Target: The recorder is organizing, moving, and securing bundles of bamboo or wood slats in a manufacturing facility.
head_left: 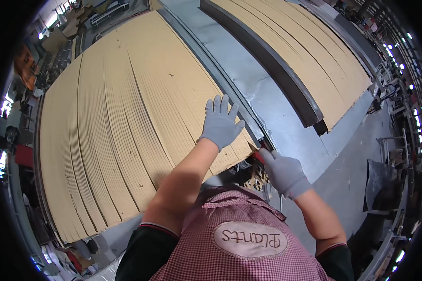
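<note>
My left hand (221,125), in a grey glove, lies flat with fingers spread on a large sheet of tan corrugated cardboard (173,89). Its fingertips reach close to the long dark metal strip (211,61) along the sheet's right edge. At the near end of that strip, by the cardboard's corner, my right hand (284,174) is closed, also in a grey glove. A little red and dark material shows at its fingers, but what it grips is mostly hidden. The cardboard is creased along its length in several long lines.
A shiny grey metal surface (262,89) runs to the right of the strip. On it lies a long dark channel-shaped bar (276,70) beside a second creased cardboard sheet (314,51). Torn cardboard scraps (258,179) sit below the near corner. Racks and clutter line both sides.
</note>
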Motion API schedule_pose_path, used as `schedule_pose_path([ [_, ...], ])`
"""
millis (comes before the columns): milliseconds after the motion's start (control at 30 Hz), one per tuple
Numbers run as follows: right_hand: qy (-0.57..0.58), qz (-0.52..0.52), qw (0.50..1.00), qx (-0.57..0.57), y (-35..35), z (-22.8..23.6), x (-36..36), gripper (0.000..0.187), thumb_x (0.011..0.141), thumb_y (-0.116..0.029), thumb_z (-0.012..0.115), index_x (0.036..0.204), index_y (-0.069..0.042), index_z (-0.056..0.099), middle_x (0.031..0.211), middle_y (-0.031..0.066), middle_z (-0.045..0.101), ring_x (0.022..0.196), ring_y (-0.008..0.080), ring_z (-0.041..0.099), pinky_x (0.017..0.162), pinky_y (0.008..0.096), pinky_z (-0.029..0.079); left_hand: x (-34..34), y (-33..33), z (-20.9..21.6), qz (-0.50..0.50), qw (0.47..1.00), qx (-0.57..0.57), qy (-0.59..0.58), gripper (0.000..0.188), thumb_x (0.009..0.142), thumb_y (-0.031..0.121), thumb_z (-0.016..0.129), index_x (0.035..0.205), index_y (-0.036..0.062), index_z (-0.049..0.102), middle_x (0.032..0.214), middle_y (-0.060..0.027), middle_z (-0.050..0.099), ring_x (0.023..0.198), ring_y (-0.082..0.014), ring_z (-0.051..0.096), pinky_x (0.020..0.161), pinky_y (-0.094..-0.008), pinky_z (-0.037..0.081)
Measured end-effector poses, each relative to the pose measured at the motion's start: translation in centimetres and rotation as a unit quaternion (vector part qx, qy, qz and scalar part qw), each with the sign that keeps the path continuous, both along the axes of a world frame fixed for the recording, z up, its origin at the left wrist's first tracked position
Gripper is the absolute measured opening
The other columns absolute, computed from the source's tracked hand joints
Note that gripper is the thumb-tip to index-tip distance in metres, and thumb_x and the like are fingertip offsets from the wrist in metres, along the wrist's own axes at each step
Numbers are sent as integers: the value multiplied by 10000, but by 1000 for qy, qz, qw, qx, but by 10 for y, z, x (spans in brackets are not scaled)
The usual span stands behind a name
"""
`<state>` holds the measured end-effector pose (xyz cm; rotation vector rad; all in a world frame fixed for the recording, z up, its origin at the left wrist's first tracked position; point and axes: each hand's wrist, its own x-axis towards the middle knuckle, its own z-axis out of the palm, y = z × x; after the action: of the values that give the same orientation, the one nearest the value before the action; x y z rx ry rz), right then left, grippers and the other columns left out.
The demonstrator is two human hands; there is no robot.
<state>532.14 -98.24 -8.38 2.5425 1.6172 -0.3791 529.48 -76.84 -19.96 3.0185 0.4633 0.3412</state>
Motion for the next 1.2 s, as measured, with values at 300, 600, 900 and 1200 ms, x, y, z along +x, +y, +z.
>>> schedule_pose_path([
  [300, 173, -112, 970, -130, 0, 15, 3, 251, 829, -83, 449, 1065, -2, 424, 934, 259, 624, 869, 402, 624, 745, 459, 495, -7, 4, -4, 14, 1000, 6, 11, 630, 909, 496, 372, 1389, 89, 373, 1448, -244, 279, 1345, -414, 242, 1093, -538, 107],
  [600, 154, -121, 981, -4, -17, -79, 0, 189, 859, -122, 450, 989, -2, 384, 732, 257, 613, 686, 420, 620, 607, 509, 475, -2, -2, -5, -10, 1000, 10, 16, 626, 905, 481, 399, 1384, 79, 371, 1435, -257, 290, 1337, -420, 250, 1088, -547, 116],
  [900, 160, -168, 972, 30, -7, -142, 2, 193, 851, -102, 459, 1015, -26, 390, 872, 229, 617, 791, 417, 613, 675, 473, 487, 6, 4, -10, -17, 999, 39, -6, 621, 900, 452, 428, 1382, 65, 360, 1415, -278, 297, 1314, -443, 266, 1074, -564, 132],
  [1200, 504, -415, 740, 160, -150, -217, -36, 244, 834, -172, 566, 1016, -10, 561, 894, 120, 615, 813, 202, 599, 733, 334, 474, -2, 2, -5, -20, 999, 50, 0, 605, 900, 422, 440, 1368, 45, 371, 1390, -295, 316, 1282, -455, 298, 1063, -553, 165],
])
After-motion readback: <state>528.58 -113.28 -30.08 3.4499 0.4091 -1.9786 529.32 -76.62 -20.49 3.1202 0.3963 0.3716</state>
